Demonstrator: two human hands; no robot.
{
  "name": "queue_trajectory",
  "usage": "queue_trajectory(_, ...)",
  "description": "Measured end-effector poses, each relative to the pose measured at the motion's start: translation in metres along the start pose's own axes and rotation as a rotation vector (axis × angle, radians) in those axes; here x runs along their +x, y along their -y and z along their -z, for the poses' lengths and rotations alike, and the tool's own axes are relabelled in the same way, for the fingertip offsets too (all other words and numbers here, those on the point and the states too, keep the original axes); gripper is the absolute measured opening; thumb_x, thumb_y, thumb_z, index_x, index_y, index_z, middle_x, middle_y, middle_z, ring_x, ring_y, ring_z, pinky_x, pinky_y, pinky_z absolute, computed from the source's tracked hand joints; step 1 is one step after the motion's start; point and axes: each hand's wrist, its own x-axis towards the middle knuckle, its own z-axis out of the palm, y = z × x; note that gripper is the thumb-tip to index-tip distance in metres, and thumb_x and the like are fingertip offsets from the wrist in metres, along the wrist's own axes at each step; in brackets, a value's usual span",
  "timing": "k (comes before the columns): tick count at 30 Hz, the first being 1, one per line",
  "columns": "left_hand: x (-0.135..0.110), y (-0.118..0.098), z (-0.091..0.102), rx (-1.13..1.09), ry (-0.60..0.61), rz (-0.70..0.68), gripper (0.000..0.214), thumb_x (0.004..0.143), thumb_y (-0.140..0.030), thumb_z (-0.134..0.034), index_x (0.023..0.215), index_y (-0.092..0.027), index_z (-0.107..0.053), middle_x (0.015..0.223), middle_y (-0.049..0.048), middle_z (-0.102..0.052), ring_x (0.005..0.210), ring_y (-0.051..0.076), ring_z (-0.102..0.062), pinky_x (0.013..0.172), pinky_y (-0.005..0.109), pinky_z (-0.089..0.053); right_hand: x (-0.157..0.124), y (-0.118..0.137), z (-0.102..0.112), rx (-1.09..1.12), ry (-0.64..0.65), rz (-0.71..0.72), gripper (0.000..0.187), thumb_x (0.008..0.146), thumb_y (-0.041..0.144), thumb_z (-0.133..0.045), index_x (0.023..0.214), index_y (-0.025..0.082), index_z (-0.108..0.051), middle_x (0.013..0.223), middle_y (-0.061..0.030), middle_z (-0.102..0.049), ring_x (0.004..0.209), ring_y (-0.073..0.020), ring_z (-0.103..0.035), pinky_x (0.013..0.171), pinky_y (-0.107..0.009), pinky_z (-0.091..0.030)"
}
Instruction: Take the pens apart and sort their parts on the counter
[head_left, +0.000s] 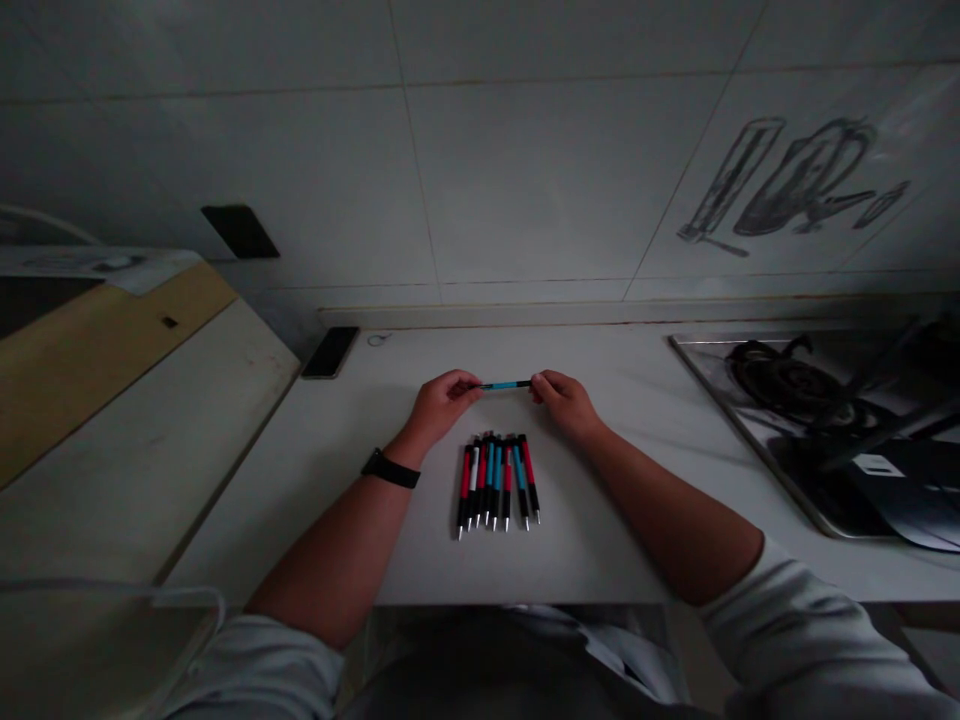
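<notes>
A blue and black pen [506,385] lies level between my two hands, over the white countertop [600,520]. My left hand [448,400] pinches its left end, and a black band circles that wrist. The right end is gripped by the closed fingers of my right hand [561,398]. Just below, a row of several pens lies side by side with tips toward me. Among them are a red pen [464,490] at the left edge, a white one [473,485], a blue one [520,482] and another red one [530,475] at the right edge.
A dark phone [331,353] lies at the back left, near a small thin ring-like item [379,340]. To the right sits a gas stove [712,390] with a black burner and dark items on it. A tall white box-like unit [150,430] borders the counter's left side. A tiled wall [555,190] rises behind.
</notes>
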Motion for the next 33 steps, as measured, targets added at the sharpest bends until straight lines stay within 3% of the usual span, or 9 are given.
queue_trajectory(5,0.002,0.002,0.001,-0.021,-0.030,0.013,0.023,0.084,-0.040,-0.075,0.091,-0.018,-0.074,0.086,0.0034,-0.074,0.080,0.017,-0.067,0.078,0.030,-0.053,0.001,-0.009,-0.003,-0.028,0.005,0.032,0.037,0.097,0.050,-0.052,0.084,0.020,-0.069,0.075,-0.0015,-0.068,0.073,-0.0175,-0.063,0.073,-0.029,-0.046)
queue_trajectory(8,0.005,0.008,0.001,-0.064,-0.023,0.031,0.023,0.084,-0.041,-0.075,0.089,-0.018,-0.073,0.083,0.0033,-0.074,0.079,0.017,-0.067,0.076,0.029,-0.052,0.002,-0.014,-0.006,0.011,-0.023,0.065,0.028,0.092,0.047,-0.060,0.098,0.022,-0.071,0.086,-0.0032,-0.074,0.079,-0.0192,-0.067,0.077,-0.031,-0.050)
queue_trajectory(11,0.008,0.013,0.001,-0.078,-0.034,0.030,0.024,0.082,-0.041,-0.076,0.088,-0.018,-0.073,0.082,0.0032,-0.073,0.078,0.017,-0.067,0.074,0.028,-0.051,0.003,-0.016,-0.006,0.060,-0.058,0.072,0.034,0.089,0.049,-0.067,0.112,0.024,-0.069,0.097,-0.0048,-0.075,0.083,-0.0202,-0.069,0.078,-0.032,-0.052)
queue_trajectory(16,0.010,0.017,0.000,-0.076,-0.046,0.023,0.023,0.081,-0.040,-0.077,0.088,-0.018,-0.074,0.083,0.0032,-0.074,0.079,0.017,-0.067,0.075,0.029,-0.051,0.002,-0.014,-0.003,-0.083,-0.005,0.092,0.025,0.097,0.046,-0.055,0.098,0.024,-0.066,0.081,-0.0022,-0.070,0.074,-0.0184,-0.064,0.073,-0.031,-0.050)
queue_trajectory(20,0.012,0.020,0.000,-0.041,-0.060,0.023,0.022,0.082,-0.039,-0.076,0.089,-0.019,-0.074,0.082,0.0031,-0.074,0.078,0.017,-0.066,0.074,0.029,-0.050,0.001,-0.015,-0.003,-0.058,-0.023,0.118,0.033,0.091,0.042,-0.064,0.118,0.025,-0.061,0.102,-0.0050,-0.073,0.081,-0.0185,-0.065,0.073,-0.030,-0.051)
queue_trajectory(24,0.012,0.022,0.001,-0.017,-0.052,0.001,0.023,0.084,-0.040,-0.074,0.091,-0.018,-0.074,0.086,0.0036,-0.075,0.079,0.017,-0.066,0.073,0.028,-0.050,0.003,-0.015,-0.004,-0.145,0.029,0.078,0.024,0.097,0.043,-0.054,0.102,0.023,-0.067,0.084,-0.0034,-0.072,0.074,-0.0181,-0.063,0.073,-0.031,-0.049)
queue_trajectory(28,0.012,0.022,0.001,-0.012,-0.064,-0.009,0.023,0.085,-0.040,-0.073,0.092,-0.018,-0.074,0.086,0.0036,-0.074,0.078,0.017,-0.065,0.072,0.028,-0.050,0.005,-0.013,-0.003,-0.084,-0.025,0.065,0.033,0.088,0.045,-0.065,0.113,0.023,-0.065,0.099,-0.0048,-0.073,0.074,-0.0172,-0.063,0.070,-0.029,-0.048)
queue_trajectory(31,0.012,0.021,0.001,-0.019,-0.060,-0.011,0.022,0.086,-0.039,-0.072,0.092,-0.018,-0.073,0.086,0.0035,-0.074,0.077,0.016,-0.064,0.073,0.029,-0.050,0.005,-0.013,-0.003,-0.126,0.042,0.047,0.033,0.097,0.050,-0.052,0.094,0.022,-0.070,0.081,-0.0030,-0.070,0.071,-0.0175,-0.061,0.069,-0.029,-0.046)
queue_trajectory(33,0.012,0.022,0.000,-0.017,-0.064,-0.010,0.021,0.085,-0.039,-0.073,0.092,-0.018,-0.073,0.086,0.0033,-0.074,0.077,0.016,-0.064,0.074,0.029,-0.050,0.004,-0.013,-0.003,-0.144,0.064,0.041,0.031,0.096,0.048,-0.053,0.091,0.022,-0.069,0.077,-0.0022,-0.068,0.067,-0.0168,-0.059,0.067,-0.029,-0.045)
